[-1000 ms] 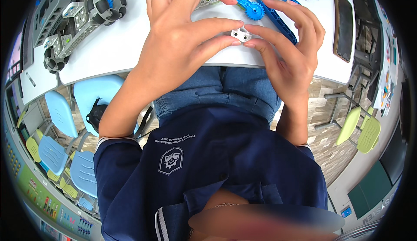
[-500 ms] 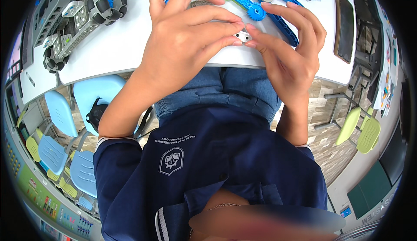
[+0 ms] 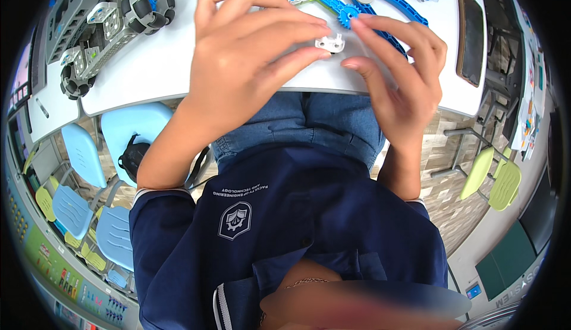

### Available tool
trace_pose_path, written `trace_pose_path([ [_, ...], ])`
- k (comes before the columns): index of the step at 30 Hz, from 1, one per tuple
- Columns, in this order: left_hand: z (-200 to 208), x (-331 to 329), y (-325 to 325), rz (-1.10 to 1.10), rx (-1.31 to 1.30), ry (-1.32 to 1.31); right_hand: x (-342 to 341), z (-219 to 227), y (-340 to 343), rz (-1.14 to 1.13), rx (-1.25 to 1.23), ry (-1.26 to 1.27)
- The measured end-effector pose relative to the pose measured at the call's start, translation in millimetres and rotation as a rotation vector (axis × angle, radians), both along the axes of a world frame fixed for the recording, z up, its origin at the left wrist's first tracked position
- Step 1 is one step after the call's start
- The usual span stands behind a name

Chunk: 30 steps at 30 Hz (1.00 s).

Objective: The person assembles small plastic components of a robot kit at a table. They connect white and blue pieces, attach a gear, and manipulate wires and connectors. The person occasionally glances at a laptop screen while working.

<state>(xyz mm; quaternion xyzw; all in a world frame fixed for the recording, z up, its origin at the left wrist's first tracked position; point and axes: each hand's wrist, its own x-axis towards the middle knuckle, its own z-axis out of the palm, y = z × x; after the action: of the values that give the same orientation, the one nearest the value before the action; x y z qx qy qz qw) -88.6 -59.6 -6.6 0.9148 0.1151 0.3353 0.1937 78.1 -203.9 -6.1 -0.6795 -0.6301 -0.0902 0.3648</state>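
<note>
Pinching a white connector [image 3: 331,45] between thumb and fingers of the left hand [image 3: 235,53], near one o'clock from the view's centre. Holding the right hand [image 3: 407,71] unclasped at about four o'clock from that connector, thumb and forefinger parted. Showing also a blue gear [image 3: 347,16] close to the right forefinger, a wheeled assembly [image 3: 107,38] at ten o'clock and a dark phone [image 3: 470,38] at two.

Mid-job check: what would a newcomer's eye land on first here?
Probably the small white connector pinched in the left hand, top centre, with the right hand open beside it. Next, the blue gear just beyond; then the dark omni wheel at upper left.
</note>
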Motion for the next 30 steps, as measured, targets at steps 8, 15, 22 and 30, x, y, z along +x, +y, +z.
trace_pose_path([
  [8, 2.6, -14.3, -0.8, 0.07, -0.209, -0.023, -7.2, -6.5, 5.1, 0.029, -0.047, -0.04],
  [15, -12.4, -1.8, -4.1, -0.032, 0.011, -0.072, -14.5, -6.6, 4.4, -0.035, -0.031, -0.008],
  [22, -5.0, -6.2, -6.4, -0.101, 0.158, 0.015, -10.8, 0.0, -3.4, -0.045, -0.027, 0.114],
  [30, -3.2, -9.1, -7.0, -0.061, 0.089, -0.032, -12.6, 1.3, 0.1, -0.078, -0.008, 0.248],
])
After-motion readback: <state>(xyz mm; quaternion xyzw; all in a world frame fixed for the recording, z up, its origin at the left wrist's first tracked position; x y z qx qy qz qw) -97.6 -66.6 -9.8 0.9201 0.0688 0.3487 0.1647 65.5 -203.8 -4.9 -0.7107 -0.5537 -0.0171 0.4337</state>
